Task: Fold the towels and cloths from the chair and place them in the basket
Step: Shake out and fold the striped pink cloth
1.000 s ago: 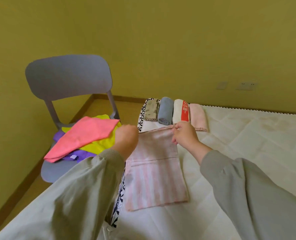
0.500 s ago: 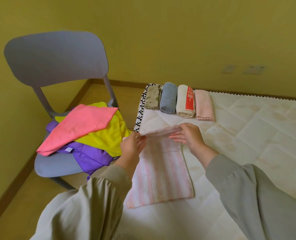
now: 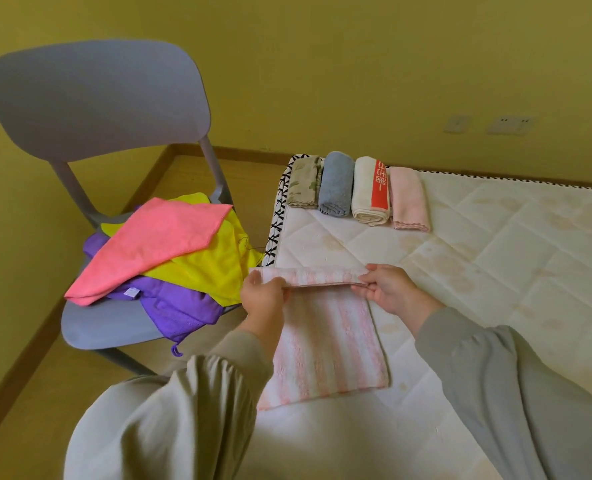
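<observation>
Folding underway: left hand and right hand pinch the twelve-o'clock edge of the striped towel; next, likely draw it toward six o'clock.

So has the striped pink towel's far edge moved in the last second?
Yes. The striped pink towel edge has come toward the person, away from the rolled towels.
</observation>
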`<state>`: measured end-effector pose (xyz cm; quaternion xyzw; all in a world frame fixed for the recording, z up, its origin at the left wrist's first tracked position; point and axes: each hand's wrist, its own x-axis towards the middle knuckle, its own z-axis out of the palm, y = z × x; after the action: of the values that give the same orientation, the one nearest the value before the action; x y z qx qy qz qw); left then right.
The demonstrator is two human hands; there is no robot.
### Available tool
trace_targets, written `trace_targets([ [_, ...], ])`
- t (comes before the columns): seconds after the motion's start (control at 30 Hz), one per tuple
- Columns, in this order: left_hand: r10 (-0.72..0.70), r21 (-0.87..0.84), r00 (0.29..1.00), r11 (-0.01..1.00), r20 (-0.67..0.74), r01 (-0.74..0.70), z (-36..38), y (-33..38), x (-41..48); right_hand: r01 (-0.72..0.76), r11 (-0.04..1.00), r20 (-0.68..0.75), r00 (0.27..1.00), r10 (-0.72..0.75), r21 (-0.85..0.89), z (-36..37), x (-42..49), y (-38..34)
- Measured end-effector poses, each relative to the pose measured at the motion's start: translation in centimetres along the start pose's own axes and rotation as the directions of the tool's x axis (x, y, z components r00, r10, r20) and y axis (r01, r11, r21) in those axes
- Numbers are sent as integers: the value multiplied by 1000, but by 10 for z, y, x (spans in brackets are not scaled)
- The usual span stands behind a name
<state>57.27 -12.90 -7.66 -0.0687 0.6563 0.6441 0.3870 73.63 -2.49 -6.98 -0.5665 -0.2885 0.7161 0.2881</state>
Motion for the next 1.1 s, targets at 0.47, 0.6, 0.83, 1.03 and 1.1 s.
trace_targets([
  [0.47, 125, 145, 951, 975, 282, -171, 62, 115, 28, 354, 923, -15, 933, -360, -151, 50, 18, -98],
  [0.6, 57, 105, 973, 991, 225, -83, 52, 83, 21, 313, 927, -43, 944, -328, -207, 39, 23, -79],
  [0.83, -40, 58, 991, 998, 125, 33, 8, -13, -7, 236, 929, -79, 960, -268, -285, -2, 13, -19],
  [1.03, -102, 150, 982, 986, 157, 78, -20, -54, -19, 164, 823, -177, 936, -304, -544, -37, 9, 31],
  [1.1, -77, 169, 983, 984, 166, 49, -23, -57, -23, 179, 781, -162, 927, -337, -599, -38, 6, 37],
])
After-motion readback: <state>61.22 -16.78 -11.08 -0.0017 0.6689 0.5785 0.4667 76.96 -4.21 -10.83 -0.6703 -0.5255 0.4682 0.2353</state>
